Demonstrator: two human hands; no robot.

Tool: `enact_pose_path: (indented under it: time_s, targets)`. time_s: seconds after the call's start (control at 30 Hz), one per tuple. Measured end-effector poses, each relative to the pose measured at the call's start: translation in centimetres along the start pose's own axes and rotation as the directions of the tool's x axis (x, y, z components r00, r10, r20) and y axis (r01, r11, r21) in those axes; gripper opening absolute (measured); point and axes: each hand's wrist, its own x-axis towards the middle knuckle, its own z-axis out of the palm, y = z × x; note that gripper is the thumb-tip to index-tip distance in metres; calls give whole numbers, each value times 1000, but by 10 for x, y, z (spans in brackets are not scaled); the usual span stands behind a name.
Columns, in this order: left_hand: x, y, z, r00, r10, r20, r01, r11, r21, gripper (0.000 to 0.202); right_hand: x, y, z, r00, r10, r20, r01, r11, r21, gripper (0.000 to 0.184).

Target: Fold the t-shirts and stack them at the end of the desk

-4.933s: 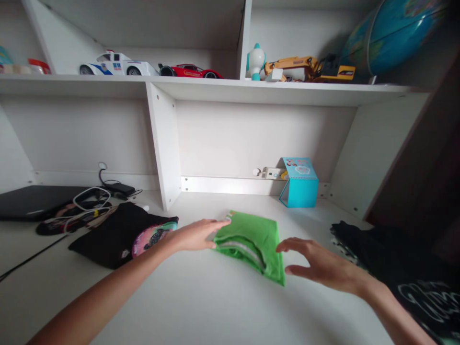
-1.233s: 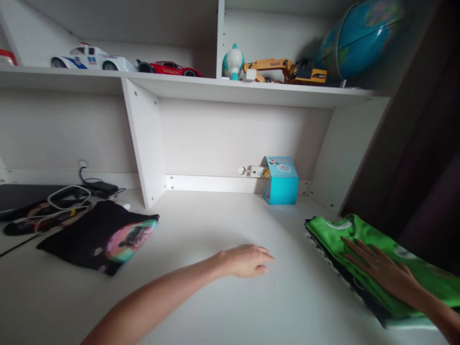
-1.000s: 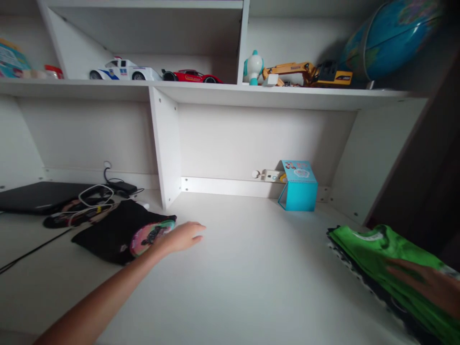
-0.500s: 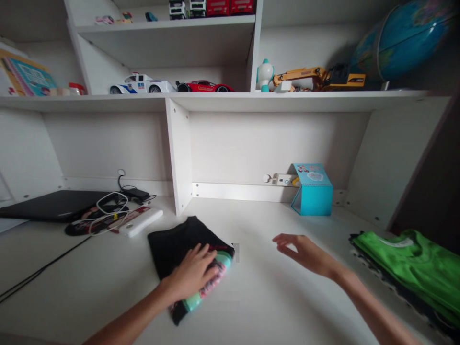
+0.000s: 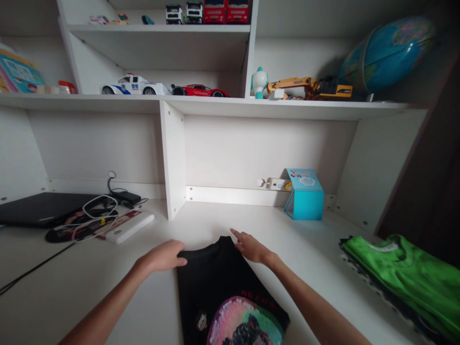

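Across the desk, the middle is now taken by the black shirt: drawn over from the left, it has been turned so that its collar faces the shelf, its near end cut off by the bottom of the view. Over on the right, the green shirt has been let go, left folded on the dark cloth; work, it would seem, has been passed to the black one. Its round print is face up. Off to the left, the white bar has been uncovered. And the hands: by the left hand, a moment ago spread on the cloth, the left shoulder corner is now pinched between thumb and fingers. The right hand has been brought in beside the collar's other end, forefinger stretched, the rest curled; whether cloth is gripped there cannot be told. Two-sided handling, by the look of it, has been taken up.
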Motion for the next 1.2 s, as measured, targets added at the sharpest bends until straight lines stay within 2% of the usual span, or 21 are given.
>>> enact_pose_path:
  time_s: [0.13,0.2,0.27,0.3,0.37,0.4,0.43,0.5,0.53,0.57,0.6,0.63,0.67,0.7,0.8,0.83,0.87,0.93,0.97,1.07,1.2]
  targets:
    - [-13,-14,2,997,38,-72,-46,993,-110,33,25,-11,7,1000,4,28,-2,999,-41,33]
    - [-11,-16,0,996,83,-34,-87,985,-146,25,31,-13,2,999,16,42,-13,998,-64,28]
    - [1,-16,-11,995,101,20,-98,987,-124,15,34,-13,-15,999,53,9,-52,994,-92,26]
    - [9,-14,-21,996,90,0,-90,992,-85,18,34,-14,-30,996,80,-40,-84,990,-109,25]
    - [26,-1,-51,978,79,-195,-78,997,12,25,32,-17,-72,967,140,-212,-171,976,-137,20]
    - [32,9,-69,928,94,-361,-81,995,53,25,29,-20,-97,932,161,-324,-217,966,-144,19]
    - [36,22,-89,833,131,-538,-100,991,86,25,23,-25,-124,881,173,-441,-260,955,-144,20]
    - [34,50,-124,583,204,-786,-149,978,143,28,4,-36,-172,747,134,-651,-294,945,-143,27]
    - [29,64,-137,488,238,-840,-177,969,171,29,-9,-42,-190,663,58,-747,-263,951,-160,26]
    - [21,76,-145,428,264,-864,-197,961,195,30,-25,-47,-202,575,-51,-816,-201,959,-201,24]
    - [12,85,-148,410,286,-866,-212,953,215,30,-42,-51,-208,507,-152,-849,-140,957,-255,22]
    - [2,91,-146,428,302,-852,-217,949,227,29,-59,-53,-208,470,-242,-849,-83,945,-316,20]
    - [-8,95,-139,478,311,-821,-214,948,234,28,-76,-53,-202,483,-304,-821,-38,930,-366,19]
    - [-19,96,-128,555,312,-771,-207,950,235,27,-93,-50,-191,550,-322,-770,-10,920,-392,20]
    - [-47,92,-84,837,300,-458,-236,952,192,21,-137,-31,-148,853,-208,-478,56,948,-313,21]
    - [-55,90,-69,899,304,-314,-266,951,157,19,-148,-22,-133,926,-142,-349,60,970,-234,21]
    - [-61,88,-56,933,315,-174,-298,948,115,17,-156,-13,-120,971,-79,-227,46,988,-146,21]
    - [-67,84,-34,939,344,27,-345,938,38,16,-165,3,-100,998,9,-66,-9,1000,-2,22]
    - [-65,83,-27,933,351,71,-354,935,18,17,-165,9,-93,999,36,-33,-35,999,40,23]
    - [-43,75,-12,940,339,31,-340,940,20,23,-149,17,-74,997,72,-33,-71,997,42,23]
    - [9,57,10,969,242,-52,-238,969,72,29,-106,4,-42,994,87,-59,-90,995,-44,28]
